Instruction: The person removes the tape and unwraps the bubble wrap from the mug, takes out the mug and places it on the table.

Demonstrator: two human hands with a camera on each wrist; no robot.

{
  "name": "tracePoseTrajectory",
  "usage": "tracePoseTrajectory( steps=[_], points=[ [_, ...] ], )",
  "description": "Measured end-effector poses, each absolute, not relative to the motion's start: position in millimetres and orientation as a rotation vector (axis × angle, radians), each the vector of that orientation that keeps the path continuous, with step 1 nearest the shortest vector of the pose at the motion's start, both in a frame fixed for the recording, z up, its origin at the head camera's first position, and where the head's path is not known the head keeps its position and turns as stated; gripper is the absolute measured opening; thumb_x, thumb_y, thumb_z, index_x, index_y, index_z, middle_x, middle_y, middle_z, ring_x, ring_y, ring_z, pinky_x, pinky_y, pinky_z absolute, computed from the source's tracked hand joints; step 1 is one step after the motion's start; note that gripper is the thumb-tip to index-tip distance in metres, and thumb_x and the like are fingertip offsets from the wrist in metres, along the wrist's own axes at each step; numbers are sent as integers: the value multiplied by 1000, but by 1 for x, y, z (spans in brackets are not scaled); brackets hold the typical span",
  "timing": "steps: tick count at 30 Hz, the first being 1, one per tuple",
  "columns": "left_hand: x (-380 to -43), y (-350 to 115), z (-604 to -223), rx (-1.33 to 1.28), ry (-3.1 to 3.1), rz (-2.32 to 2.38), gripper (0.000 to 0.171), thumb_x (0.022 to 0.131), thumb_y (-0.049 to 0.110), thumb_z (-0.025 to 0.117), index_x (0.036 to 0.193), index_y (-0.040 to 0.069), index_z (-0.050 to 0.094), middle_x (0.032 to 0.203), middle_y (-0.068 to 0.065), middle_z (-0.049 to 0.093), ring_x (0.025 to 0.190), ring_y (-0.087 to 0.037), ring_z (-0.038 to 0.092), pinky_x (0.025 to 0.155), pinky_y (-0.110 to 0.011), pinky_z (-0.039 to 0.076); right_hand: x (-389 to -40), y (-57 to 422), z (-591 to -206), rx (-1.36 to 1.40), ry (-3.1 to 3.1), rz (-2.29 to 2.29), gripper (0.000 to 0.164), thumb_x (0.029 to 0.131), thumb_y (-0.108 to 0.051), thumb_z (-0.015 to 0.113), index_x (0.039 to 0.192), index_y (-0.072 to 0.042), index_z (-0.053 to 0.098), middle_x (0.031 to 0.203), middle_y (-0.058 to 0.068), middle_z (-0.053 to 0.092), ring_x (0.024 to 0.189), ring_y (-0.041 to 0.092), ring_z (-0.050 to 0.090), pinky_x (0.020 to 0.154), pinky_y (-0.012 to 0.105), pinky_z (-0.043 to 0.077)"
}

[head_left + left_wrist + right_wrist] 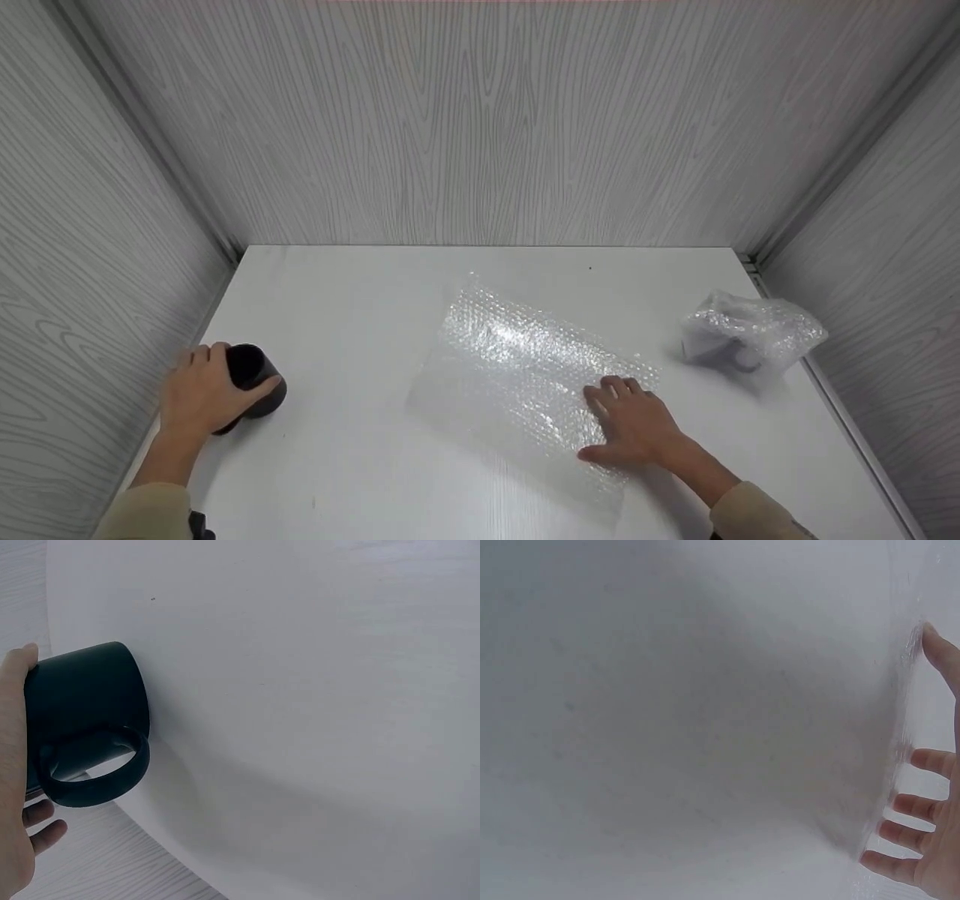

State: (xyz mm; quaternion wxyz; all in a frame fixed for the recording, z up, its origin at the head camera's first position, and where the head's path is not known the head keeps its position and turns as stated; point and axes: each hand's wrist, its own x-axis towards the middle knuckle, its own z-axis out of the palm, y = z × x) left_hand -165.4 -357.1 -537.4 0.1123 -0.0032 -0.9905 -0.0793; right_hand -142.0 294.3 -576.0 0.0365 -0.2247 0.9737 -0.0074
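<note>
A black mug (251, 379) is gripped by the left hand (196, 394) at about eight o'clock on the white counter (360, 465), close to the left wall. The mug is held tipped on its side, its open mouth turned away from the person; in the left wrist view its handle (97, 772) is seen hanging free while the thumb and fingers (41, 829) are wrapped round the body of the black mug (86, 712).

A sheet of bubble wrap (517, 375) is spread flat near the middle of the counter, slightly toward four o'clock. It is pressed down by the right hand (634, 424), which lies open and palm-down on the sheet's near right part, its fingers (915, 799) straight and spread, as the right wrist view confirms.

At about two o'clock, near the right wall and well apart from the sheet, a bundle (750, 334) already wrapped in bubble wrap is seen, with something dark inside; what it contains cannot be told for certain.

As a judgement: one item appears to have been wrapped and set aside, and a fresh sheet has been laid out and steadied. The mug is well apart from the sheet, so its placing on the sheet and the wrapping itself appear not yet done.
</note>
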Motion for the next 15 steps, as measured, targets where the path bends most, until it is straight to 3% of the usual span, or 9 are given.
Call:
tracePoseTrajectory(
  steps=[7,15],
  points=[
    [-164,-356,-538,18,-2941,-222,112,82,77,71,138,-17,49,123,-47,56,111,-63,54,79,-73,52,-142,294,-577,-708,2990,-5,104,76,-87,66,152,-18,51,145,18,55,129,45,56,80,58,60],
    [-165,-342,-534,24,-2873,-220,112,82,79,69,145,-12,48,133,-45,54,120,-67,51,92,-77,45,-141,293,-576,-702,2986,-18,104,76,-88,65,153,-19,51,146,17,55,130,44,56,81,58,60]
  ],
)
